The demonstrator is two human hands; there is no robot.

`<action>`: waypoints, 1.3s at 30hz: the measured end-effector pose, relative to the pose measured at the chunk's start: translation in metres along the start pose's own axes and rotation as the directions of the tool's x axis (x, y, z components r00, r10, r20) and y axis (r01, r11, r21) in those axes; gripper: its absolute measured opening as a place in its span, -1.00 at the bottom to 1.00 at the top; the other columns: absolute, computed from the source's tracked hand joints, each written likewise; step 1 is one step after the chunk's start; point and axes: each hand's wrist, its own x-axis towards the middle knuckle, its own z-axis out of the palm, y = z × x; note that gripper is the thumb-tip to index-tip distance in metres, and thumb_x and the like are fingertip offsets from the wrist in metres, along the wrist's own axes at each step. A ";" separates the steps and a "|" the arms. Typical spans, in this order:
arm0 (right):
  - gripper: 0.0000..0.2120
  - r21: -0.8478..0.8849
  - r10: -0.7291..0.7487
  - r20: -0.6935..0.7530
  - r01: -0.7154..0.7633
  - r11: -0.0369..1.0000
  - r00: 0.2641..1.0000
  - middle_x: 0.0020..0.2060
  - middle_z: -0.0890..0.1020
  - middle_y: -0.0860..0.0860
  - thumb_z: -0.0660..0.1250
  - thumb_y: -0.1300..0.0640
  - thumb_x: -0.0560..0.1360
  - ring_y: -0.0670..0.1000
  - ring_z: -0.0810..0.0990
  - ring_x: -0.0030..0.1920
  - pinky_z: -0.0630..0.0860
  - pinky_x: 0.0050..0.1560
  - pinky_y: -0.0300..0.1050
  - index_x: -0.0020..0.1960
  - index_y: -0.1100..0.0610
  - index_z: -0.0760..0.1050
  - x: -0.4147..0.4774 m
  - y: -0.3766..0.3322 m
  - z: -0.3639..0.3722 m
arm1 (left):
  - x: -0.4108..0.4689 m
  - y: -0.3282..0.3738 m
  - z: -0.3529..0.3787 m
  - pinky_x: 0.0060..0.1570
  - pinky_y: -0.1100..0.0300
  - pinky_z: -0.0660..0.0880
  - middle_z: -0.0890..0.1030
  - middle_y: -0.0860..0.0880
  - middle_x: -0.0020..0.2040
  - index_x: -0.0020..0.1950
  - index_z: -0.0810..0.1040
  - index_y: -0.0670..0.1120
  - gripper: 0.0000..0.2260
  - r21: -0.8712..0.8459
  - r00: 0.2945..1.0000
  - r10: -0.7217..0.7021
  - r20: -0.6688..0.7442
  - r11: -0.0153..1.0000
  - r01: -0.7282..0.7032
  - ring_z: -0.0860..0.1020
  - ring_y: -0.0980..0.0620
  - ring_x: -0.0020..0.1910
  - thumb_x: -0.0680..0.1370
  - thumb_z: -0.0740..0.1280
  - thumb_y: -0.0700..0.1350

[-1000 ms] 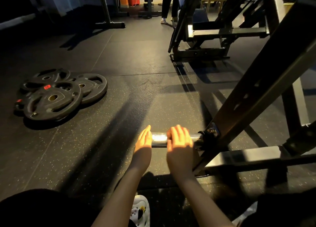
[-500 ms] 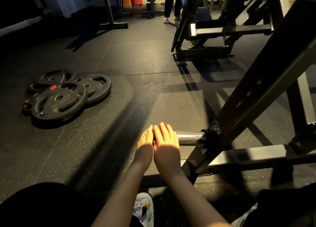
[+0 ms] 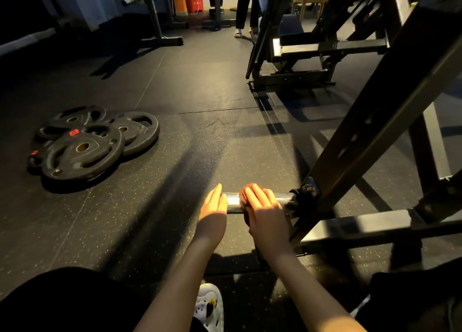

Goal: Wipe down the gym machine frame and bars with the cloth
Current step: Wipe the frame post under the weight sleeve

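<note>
Wiping item: dark red cloth, soft, light, wrapped under right hand clasping the slick, rigid chrome bar near the frame; left hand flat, unclenched at its left end.

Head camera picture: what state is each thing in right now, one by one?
Chrome bar: horizontal, bare in the middle.
Right hand: grip closed over a dark red cloth on the bar.
Left hand: flat, fingers straight, at the bar's free end.
Weight plates: lying flat, overlapping, on the floor.
</note>
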 end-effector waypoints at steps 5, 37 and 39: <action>-0.45 -0.191 0.174 0.046 -0.162 0.968 0.984 0.13 0.59 0.14 0.58 0.29 0.27 0.17 0.58 0.08 0.59 0.05 0.04 0.24 0.22 0.54 -0.016 0.047 -0.021 | 0.000 0.001 -0.001 0.41 0.20 0.19 0.23 0.01 0.54 0.57 0.17 0.02 -0.59 0.138 1.000 0.025 0.018 0.990 -0.028 0.25 0.02 0.49 0.70 0.06 -0.05; -0.51 0.602 0.405 0.208 -0.443 0.664 0.890 0.02 0.47 -0.17 0.40 0.30 0.48 -0.19 0.54 -0.04 0.52 -0.24 -0.41 0.28 -0.01 0.30 0.005 0.024 -0.188 | -0.040 0.148 0.059 -0.10 0.31 0.55 0.49 0.00 0.08 0.29 0.39 -0.01 -0.78 -0.393 0.938 0.249 0.242 0.909 -0.140 0.55 0.08 0.05 0.66 0.19 -0.18; -0.52 0.566 0.373 0.177 -0.405 0.718 0.911 -0.01 0.49 -0.19 0.43 0.30 0.45 -0.25 0.54 -0.03 0.51 -0.17 -0.43 0.25 0.00 0.33 0.012 0.025 -0.199 | -0.040 0.153 0.054 -0.15 0.43 0.48 0.51 0.01 0.02 0.19 0.49 -0.08 -0.84 -0.377 0.899 0.330 0.289 0.902 -0.210 0.54 0.12 0.02 0.67 0.16 -0.14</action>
